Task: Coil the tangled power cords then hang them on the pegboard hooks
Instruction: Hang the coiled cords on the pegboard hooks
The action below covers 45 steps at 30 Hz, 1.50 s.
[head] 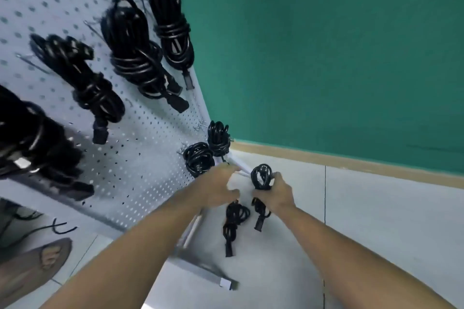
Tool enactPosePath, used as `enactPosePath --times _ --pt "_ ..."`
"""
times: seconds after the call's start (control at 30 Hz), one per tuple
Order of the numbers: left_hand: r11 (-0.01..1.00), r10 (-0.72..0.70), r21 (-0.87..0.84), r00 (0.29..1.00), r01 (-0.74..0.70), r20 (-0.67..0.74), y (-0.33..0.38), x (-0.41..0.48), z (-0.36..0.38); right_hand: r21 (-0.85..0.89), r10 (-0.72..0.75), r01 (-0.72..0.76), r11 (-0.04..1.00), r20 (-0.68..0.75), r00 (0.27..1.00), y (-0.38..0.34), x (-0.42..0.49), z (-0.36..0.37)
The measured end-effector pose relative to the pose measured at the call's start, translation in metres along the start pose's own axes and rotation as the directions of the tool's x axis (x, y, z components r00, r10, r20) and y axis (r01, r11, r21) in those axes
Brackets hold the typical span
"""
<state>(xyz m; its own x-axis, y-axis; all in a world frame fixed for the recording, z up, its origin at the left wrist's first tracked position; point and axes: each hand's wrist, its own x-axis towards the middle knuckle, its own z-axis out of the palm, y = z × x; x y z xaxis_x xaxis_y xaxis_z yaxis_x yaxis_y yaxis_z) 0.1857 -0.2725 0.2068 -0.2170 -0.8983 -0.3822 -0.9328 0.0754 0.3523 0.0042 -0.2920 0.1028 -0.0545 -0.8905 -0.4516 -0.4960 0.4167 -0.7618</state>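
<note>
Low at the bottom right corner of the pegboard point(140, 133), both bare hands meet just off its edge. The right hand point(278, 194) has its fingers wrapped tight round the waist of a coiled cord point(261, 177) — the black loops stand up above the fist and the plug end point(259, 218) dangles beneath it. The left hand point(221, 187), the one nearer the pegboard, is curled as well. A second coil point(234, 218) hangs from under its fingers with the plug lowest, though motion blur hides exactly how the fingers pinch it. Just above the left hand, on the pegboard's lowest row, hangs a lower hung coil point(198, 159). An edge coil point(218, 138) hangs beside it at the pegboard's right border; whether the left hand touches either I cannot tell. Further up the pegboard four larger bundles point(133, 52) hang in a slanting row, each wrapped round its middle with a plug at the bottom — a wire hook point(93, 29) pokes out between two of them. The pegboard's metal base bar point(200, 272) lies on the pale floor point(376, 221) under the left forearm. To the pegboard's lower left are a loose cord point(60, 229) and a sandalled foot point(42, 263). A green wall point(326, 57) rises behind the pegboard's right edge.
</note>
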Motion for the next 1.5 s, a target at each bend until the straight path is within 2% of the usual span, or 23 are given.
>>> enactPosePath --times 0.17,0.37,0.5,0.67,0.77,0.83,0.9,0.97,1.1,1.23,1.3,1.37,1.43,1.5 --pt "0.985 0.104 0.156 0.971 -0.071 -0.217 0.072 -0.071 -0.096 -0.013 -0.335 0.336 0.942 -0.101 0.937 -0.089 -0.067 -0.084" --pt "0.937 0.246 0.337 0.861 -0.093 -0.445 0.159 -0.185 -0.217 -0.019 -0.644 0.654 0.756 -0.2 0.739 -0.208 -0.176 -0.179" --pt "0.899 0.323 0.434 0.752 -0.055 -0.575 0.195 -0.258 -0.288 -0.057 -0.754 0.763 0.644 -0.22 0.619 -0.285 -0.249 -0.227" --pt "0.85 0.402 0.527 0.64 0.005 -0.654 0.215 -0.326 -0.365 -0.071 -0.841 0.854 0.516 -0.234 0.488 -0.364 -0.307 -0.255" --pt "0.837 0.428 0.546 0.57 0.043 -0.701 0.219 -0.356 -0.399 -0.051 -0.867 0.888 0.458 -0.245 0.433 -0.401 -0.327 -0.256" --pt "0.838 0.44 0.54 0.488 0.078 -0.753 0.218 -0.369 -0.419 -0.029 -0.881 0.905 0.424 -0.245 0.405 -0.423 -0.332 -0.247" --pt "0.882 0.374 0.459 0.427 0.112 -0.823 0.209 -0.377 -0.438 -0.011 -0.891 0.915 0.404 -0.232 0.391 -0.441 -0.335 -0.234" --pt "0.916 0.258 0.367 0.463 0.161 -0.848 0.193 -0.377 -0.452 0.005 -0.897 0.921 0.39 -0.223 0.381 -0.454 -0.336 -0.222" --pt "0.935 0.043 0.249 0.614 0.254 -0.788 0.167 -0.37 -0.465 0.028 -0.905 0.931 0.364 -0.224 0.361 -0.475 -0.33 -0.201" --pt "0.972 -0.061 0.123 0.722 0.199 -0.689 0.144 -0.355 -0.484 0.027 -0.92 0.945 0.327 -0.22 0.325 -0.489 -0.323 -0.185" --pt "0.986 -0.092 0.05 0.767 0.16 -0.635 0.136 -0.348 -0.488 0.042 -0.925 0.953 0.301 -0.232 0.302 -0.494 -0.321 -0.178" --pt "0.983 -0.089 0.077 0.796 0.168 -0.599 0.127 -0.338 -0.494 0.065 -0.92 0.957 0.284 -0.263 0.291 -0.495 -0.32 -0.171" --pt "0.973 -0.084 0.116 0.772 0.2 -0.63 0.115 -0.334 -0.494 0.1 -0.909 0.96 0.261 -0.311 0.279 -0.493 -0.316 -0.166" --pt "0.98 -0.047 0.131 0.815 0.15 -0.578 0.118 -0.336 -0.488 0.134 -0.891 0.962 0.24 -0.364 0.273 -0.487 -0.313 -0.162"
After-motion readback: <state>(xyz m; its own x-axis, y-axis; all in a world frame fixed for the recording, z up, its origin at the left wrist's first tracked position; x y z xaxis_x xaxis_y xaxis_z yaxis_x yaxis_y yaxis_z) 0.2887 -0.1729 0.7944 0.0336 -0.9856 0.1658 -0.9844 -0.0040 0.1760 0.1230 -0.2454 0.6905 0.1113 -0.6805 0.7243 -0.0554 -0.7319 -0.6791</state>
